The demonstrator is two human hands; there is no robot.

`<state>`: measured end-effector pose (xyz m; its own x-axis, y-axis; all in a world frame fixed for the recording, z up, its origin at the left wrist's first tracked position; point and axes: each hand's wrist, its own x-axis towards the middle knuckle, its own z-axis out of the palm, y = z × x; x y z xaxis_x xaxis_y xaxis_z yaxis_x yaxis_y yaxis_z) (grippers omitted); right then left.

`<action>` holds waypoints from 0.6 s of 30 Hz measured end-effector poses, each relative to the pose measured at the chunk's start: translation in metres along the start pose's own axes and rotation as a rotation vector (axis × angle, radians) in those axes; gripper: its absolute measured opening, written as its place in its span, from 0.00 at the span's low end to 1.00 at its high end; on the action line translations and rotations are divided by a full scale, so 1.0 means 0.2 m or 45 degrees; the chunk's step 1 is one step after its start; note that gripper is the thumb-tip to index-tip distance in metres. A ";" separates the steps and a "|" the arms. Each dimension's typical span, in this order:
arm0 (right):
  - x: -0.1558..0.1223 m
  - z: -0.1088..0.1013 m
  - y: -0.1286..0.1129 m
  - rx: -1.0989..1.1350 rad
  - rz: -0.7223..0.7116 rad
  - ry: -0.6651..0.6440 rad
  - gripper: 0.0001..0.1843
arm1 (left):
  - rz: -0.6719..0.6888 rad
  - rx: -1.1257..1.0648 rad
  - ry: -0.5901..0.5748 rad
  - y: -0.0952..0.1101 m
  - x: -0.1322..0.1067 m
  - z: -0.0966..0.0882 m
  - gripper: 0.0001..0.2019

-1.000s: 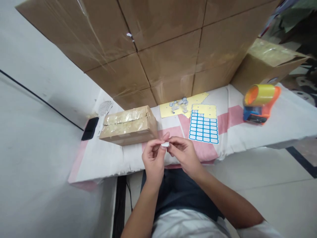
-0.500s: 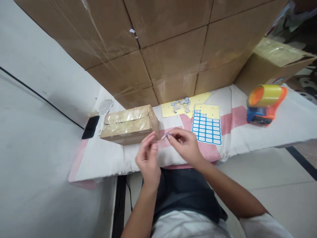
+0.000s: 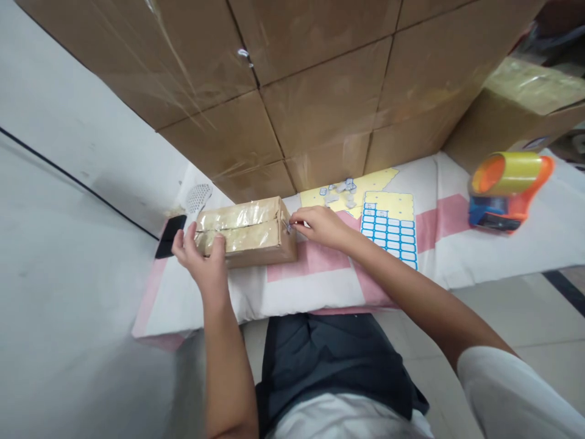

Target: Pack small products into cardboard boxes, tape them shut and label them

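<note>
A small taped cardboard box (image 3: 249,235) lies on the cloth-covered surface. My left hand (image 3: 205,262) holds its left end, with the thumb on the top and the fingers spread around the corner. At the box's right end, my right hand (image 3: 320,225) pinches a small sticker label (image 3: 289,227) against or just beside the end face; contact is unclear. A sheet of blue-edged sticker labels (image 3: 397,235) lies partly behind my right forearm, with its upper part bare yellow. Beyond it are crumpled label scraps (image 3: 338,196) on a yellow backing sheet (image 3: 372,180).
A wall of stacked cartons (image 3: 320,97) rises behind the surface. An orange and blue tape dispenser (image 3: 507,195) stands at the right, near another carton (image 3: 516,116). On the left are a black phone (image 3: 170,236) and a white perforated object (image 3: 198,198) beside the wall.
My left hand has moved left from the middle onto the box. My right hand has carried the small label left to the box's right end. The box has shifted slightly right in view.
</note>
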<state>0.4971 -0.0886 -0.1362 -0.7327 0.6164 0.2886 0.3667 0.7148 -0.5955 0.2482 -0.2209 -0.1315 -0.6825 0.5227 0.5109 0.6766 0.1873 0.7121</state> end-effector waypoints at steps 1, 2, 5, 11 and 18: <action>0.00 0.01 -0.01 0.006 -0.002 0.000 0.12 | 0.008 0.000 0.004 0.00 -0.01 0.00 0.28; 0.01 0.01 -0.01 0.007 0.004 -0.002 0.12 | 0.013 0.001 0.005 0.00 -0.01 -0.01 0.29; 0.01 0.04 -0.02 -0.019 0.157 0.083 0.09 | -0.001 0.020 0.016 0.01 -0.01 0.00 0.30; -0.08 0.21 -0.11 0.398 0.451 0.325 0.10 | -0.027 0.077 0.037 0.02 0.00 0.01 0.29; -0.21 0.36 -0.23 1.025 0.649 0.416 0.25 | -0.008 0.088 0.024 0.00 0.00 0.00 0.30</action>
<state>0.4688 -0.1707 -0.1755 -0.3593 0.9329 -0.0222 0.0074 -0.0209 -0.9998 0.2482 -0.2207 -0.1317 -0.6912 0.5058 0.5160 0.6894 0.2475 0.6808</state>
